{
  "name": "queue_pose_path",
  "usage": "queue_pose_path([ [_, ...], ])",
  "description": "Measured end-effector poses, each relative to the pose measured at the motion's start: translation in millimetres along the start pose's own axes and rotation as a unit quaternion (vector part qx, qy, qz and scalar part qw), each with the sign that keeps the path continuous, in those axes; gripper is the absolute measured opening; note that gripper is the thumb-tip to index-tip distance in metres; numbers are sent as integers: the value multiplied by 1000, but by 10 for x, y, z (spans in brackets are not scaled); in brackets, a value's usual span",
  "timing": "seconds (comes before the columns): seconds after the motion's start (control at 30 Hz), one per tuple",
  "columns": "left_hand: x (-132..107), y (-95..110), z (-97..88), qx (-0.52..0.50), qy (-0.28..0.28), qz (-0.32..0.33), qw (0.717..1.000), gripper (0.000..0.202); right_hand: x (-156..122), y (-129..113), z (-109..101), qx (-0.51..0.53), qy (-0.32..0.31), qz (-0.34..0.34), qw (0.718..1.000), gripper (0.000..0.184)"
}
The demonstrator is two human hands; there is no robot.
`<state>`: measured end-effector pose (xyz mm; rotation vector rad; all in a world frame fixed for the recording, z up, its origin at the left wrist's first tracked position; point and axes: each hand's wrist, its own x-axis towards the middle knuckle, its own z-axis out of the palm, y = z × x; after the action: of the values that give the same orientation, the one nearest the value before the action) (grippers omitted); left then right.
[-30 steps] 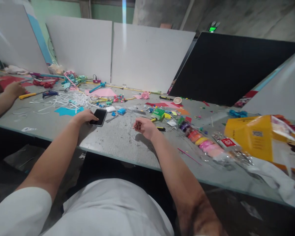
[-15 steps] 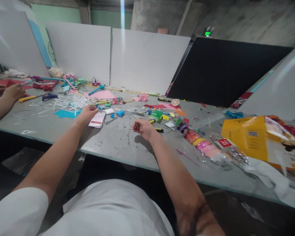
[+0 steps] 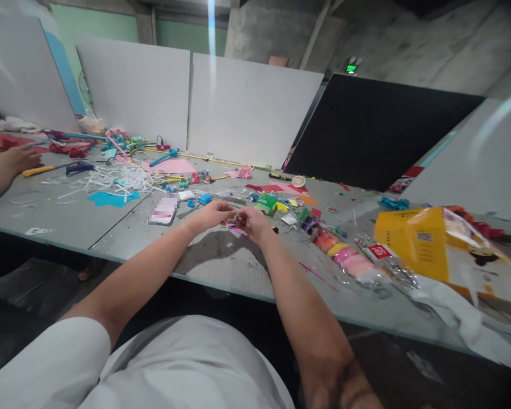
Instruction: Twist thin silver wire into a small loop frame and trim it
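Note:
My left hand (image 3: 213,216) reaches across to my right hand (image 3: 252,223), and their fingertips meet just above the table (image 3: 215,253). Both are closed in a pinch. Half a second earlier a thin, pale, thread-like strand stuck out of my right fingers; now it is too small to see clearly. What the left fingers pinch, if anything, is hidden. Below the hands shows a narrow pink strip (image 3: 237,230). A phone (image 3: 164,209) with a lit, partly blurred screen lies left of my left hand. Blue clay packets (image 3: 205,199) sit behind it.
White paper strips (image 3: 123,176) and blue paper (image 3: 113,197) lie to the left, near another person's hand (image 3: 15,161). At right are colourful clay tubs (image 3: 338,250) and a yellow bag (image 3: 413,238). Upright white (image 3: 251,108) and black boards (image 3: 378,130) stand behind.
My left hand has left the phone and moved right to meet my right hand. The right hand has barely moved. A pink strip now shows beneath the hands.

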<state>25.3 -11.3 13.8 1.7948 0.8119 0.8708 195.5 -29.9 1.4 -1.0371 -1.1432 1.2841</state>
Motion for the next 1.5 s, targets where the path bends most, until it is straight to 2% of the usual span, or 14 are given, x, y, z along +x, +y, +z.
queue_pose_path([
  [0.2, -95, -116, -129, -69, 0, -31, 997, 39, 30, 59, 20, -34, -13, -18, 999, 33],
  [0.37, -78, -89, -124, -113, -11, -43, 993, 31, -16, 30, 37, -52, -25, -25, 998, 35],
  [0.57, -66, -126, -118, -115, 3, -25, 993, 22, -57, 24, 66, -64, -20, -28, 997, 42],
  [0.9, -42, -190, -114, 12, 52, 50, 997, 23, -90, -6, 89, -76, 2, -35, 997, 37],
  [1.1, -71, -179, -93, 94, 80, 88, 988, 15, -61, 3, 55, -115, 19, -75, 990, 28],
  [1.5, -97, -130, -50, 179, 103, 125, 970, 15, -81, 6, 55, -265, 47, -197, 943, 13],
])
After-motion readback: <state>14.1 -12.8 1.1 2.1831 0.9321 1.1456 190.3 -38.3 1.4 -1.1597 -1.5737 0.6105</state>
